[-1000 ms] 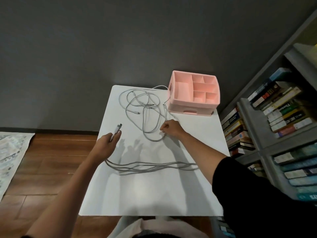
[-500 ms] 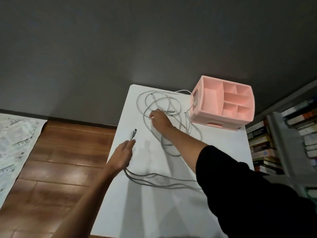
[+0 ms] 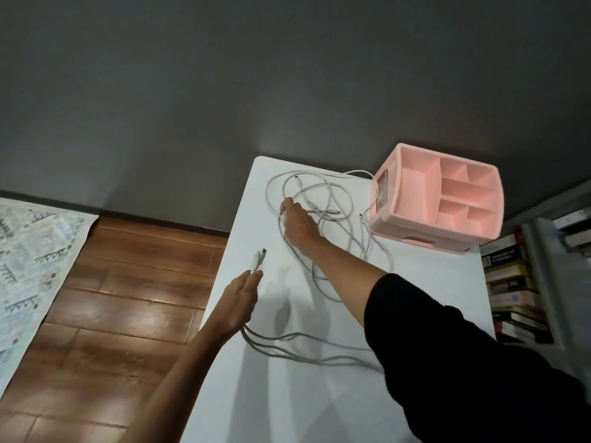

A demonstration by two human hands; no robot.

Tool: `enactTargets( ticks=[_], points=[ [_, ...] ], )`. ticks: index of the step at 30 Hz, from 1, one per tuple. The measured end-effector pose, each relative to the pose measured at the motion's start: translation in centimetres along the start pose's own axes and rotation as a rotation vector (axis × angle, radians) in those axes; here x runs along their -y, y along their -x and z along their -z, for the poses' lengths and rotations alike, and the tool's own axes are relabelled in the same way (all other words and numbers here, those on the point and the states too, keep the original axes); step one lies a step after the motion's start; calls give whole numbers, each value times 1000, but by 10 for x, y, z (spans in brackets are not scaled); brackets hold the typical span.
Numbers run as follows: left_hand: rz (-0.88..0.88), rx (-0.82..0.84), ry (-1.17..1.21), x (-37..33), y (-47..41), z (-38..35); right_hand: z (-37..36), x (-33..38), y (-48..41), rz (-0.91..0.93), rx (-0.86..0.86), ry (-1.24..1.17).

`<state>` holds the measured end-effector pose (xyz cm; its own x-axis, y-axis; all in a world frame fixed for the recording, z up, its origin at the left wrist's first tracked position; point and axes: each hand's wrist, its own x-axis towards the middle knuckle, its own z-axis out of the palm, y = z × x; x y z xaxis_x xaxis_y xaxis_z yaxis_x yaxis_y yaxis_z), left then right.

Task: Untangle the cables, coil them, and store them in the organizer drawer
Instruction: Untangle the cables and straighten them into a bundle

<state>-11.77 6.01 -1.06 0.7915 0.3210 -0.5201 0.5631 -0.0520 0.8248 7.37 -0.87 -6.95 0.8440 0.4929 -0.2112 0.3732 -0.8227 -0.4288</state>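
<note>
Right hand (image 3: 295, 222) lies knuckles-up on the left side of the tangled grey-white cables (image 3: 334, 199). Its fingertips are hidden underneath, so I can't tell if it pinches a strand or only presses. Left hand (image 3: 238, 302) pinches one cable just below its white plug end (image 3: 259, 259), with slack strands trailing right under the black sleeve (image 3: 447, 346). The tangle sits on the white rectangular table (image 3: 319, 404), touching the pink plastic organizer box (image 3: 438, 199). Drawer front barely visible.

Cable tangle (image 3: 323, 215) blocks organizer (image 3: 438, 199); near table (image 3: 319, 404) free.
</note>
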Motion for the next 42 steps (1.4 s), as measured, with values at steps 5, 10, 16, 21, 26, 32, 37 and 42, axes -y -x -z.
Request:
enactTargets(
  ticks=[5, 10, 16, 21, 26, 32, 37, 42],
  points=[
    [-19, -8, 2, -6, 2, -2, 51, 10, -5, 4, -263, -350],
    [-47, 16, 52, -26, 9, -8, 124, 9, 3, 82, -406, -473],
    [-127, 45, 147, -50, 21, -15, 204, -8, 59, 283, -531, -386],
    [-267, 34, 165, -59, 33, -27, 243, -18, 111, 359, -579, -413],
    [-348, 68, 276, -68, 47, -46, 223, -17, 167, 313, -266, -780],
    [-389, 129, 390, -75, 65, -65, 151, -16, 210, 84, -189, -1109],
    [-356, 129, 431, -78, 79, -76, 116, -12, 227, -47, -165, -1291],
    [-292, 232, 475, -78, 94, -85, 105, -7, 235, -119, -138, -1422]
  ],
)
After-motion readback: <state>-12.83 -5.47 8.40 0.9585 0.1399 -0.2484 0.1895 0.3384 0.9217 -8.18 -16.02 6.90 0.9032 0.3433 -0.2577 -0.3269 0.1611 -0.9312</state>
